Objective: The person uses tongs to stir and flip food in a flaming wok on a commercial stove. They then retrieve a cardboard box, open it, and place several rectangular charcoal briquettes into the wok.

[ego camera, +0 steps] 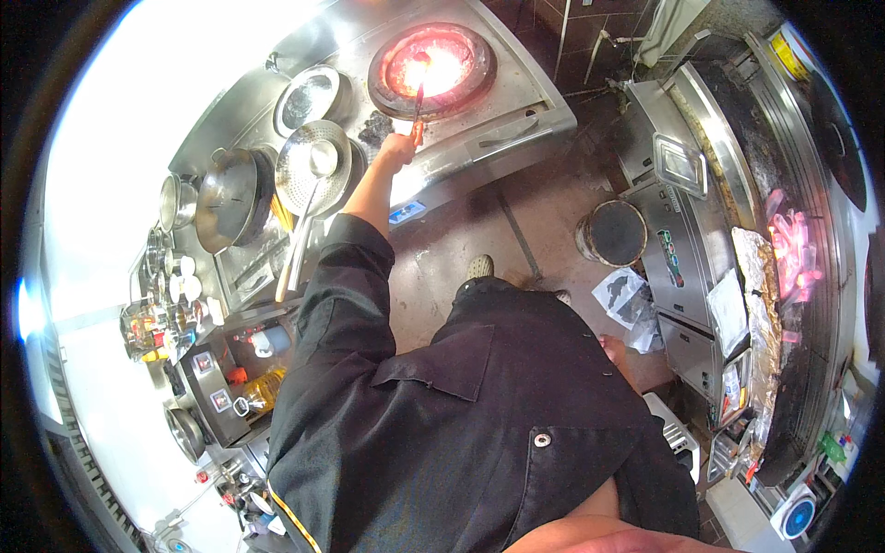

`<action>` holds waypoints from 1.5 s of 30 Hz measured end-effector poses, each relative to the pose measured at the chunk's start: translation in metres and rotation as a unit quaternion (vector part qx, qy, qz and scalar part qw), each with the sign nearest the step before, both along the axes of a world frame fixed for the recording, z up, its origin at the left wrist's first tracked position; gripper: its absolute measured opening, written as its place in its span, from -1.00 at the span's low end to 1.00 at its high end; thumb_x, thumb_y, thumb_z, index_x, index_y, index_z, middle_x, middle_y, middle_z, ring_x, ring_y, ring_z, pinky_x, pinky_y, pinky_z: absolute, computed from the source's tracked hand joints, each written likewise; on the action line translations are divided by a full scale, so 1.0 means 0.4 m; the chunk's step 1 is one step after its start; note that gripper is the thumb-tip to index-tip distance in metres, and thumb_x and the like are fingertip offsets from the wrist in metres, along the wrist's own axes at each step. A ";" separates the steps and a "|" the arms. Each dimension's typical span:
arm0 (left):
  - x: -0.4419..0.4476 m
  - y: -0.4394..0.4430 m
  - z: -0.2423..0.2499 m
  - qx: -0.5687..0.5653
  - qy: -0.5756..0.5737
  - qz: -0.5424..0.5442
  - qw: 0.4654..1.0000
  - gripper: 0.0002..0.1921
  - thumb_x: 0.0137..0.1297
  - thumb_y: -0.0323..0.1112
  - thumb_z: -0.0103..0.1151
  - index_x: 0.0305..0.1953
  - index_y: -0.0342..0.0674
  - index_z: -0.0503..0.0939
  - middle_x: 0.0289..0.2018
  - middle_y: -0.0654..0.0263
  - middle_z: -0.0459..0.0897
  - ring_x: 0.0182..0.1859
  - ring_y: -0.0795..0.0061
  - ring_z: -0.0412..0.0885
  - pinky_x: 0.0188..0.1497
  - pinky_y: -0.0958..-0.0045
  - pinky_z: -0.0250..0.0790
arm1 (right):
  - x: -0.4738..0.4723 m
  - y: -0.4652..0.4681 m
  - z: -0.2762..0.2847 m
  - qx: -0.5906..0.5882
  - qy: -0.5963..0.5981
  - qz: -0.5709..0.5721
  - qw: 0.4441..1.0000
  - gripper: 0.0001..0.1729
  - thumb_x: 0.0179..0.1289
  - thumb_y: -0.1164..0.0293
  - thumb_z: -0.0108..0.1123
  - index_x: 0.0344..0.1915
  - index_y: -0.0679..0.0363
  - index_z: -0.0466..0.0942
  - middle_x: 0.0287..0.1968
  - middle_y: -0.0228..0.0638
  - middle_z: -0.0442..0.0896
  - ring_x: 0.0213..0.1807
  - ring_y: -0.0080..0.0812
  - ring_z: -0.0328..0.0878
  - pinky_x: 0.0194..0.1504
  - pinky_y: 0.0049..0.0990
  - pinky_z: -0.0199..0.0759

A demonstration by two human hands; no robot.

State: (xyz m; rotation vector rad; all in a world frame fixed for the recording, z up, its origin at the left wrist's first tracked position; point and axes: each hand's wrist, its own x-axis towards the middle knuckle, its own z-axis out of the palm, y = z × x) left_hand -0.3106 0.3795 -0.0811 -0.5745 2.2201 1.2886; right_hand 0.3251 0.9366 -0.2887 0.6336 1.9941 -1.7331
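Note:
My left hand (pixel 397 151) is closed around the orange-red handle of metal tongs (pixel 419 110), stretched out over the stove. The far end of the tongs reaches into a round burner pit (pixel 477 69) that glows bright red and white; a small red-glowing lump shows at their tip. Left of the hand, a perforated strainer (pixel 294 166) with a ladle (pixel 323 159) in it rests over a round pan. A metal bowl (pixel 308 100) stands behind them. My right hand (pixel 612 349) hangs low beside my body, mostly hidden by the black jacket; its fingers cannot be made out.
A wok (pixel 228 200) and several pots and condiment containers line the left counter. On the right, a long grill (pixel 819 339) holds glowing pink-red pieces (pixel 795 252) beside crumpled foil (pixel 760 304). A round bucket (pixel 615 233) and plastic sheets (pixel 626 304) are on the floor.

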 end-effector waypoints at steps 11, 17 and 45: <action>-0.001 -0.006 -0.003 -0.019 0.020 -0.032 0.999 -0.83 0.34 -0.31 0.19 -0.20 -0.25 0.70 -0.60 0.44 0.47 -0.61 0.60 0.31 -0.58 0.41 0.08 | -0.025 0.001 0.009 0.040 -0.057 0.057 0.996 -0.76 0.43 0.25 0.04 -0.08 0.14 0.56 -0.39 -0.38 0.59 -0.43 -0.48 0.52 -0.40 -0.48 0.43; 0.010 0.000 0.028 -0.032 0.010 -0.028 0.999 -0.80 0.34 -0.23 0.21 -0.21 -0.24 0.70 -0.58 0.43 0.48 -0.60 0.57 0.32 -0.55 0.39 0.11 | -0.056 -0.037 0.092 0.023 -0.141 -0.051 0.988 -0.73 0.44 0.25 0.04 -0.02 0.14 0.57 -0.36 -0.37 0.61 -0.40 -0.47 0.54 -0.37 -0.45 0.46; 0.000 -0.013 0.027 -0.084 -0.005 -0.105 0.991 -0.75 0.29 -0.39 0.15 -0.03 -0.10 0.68 -0.42 0.33 0.64 -0.43 0.55 0.51 -0.41 0.36 0.36 | -0.057 -0.042 0.064 0.054 -0.161 -0.041 0.985 -0.80 0.41 0.29 0.05 -0.14 0.11 0.58 -0.43 -0.42 0.57 -0.46 -0.51 0.51 -0.44 -0.51 0.38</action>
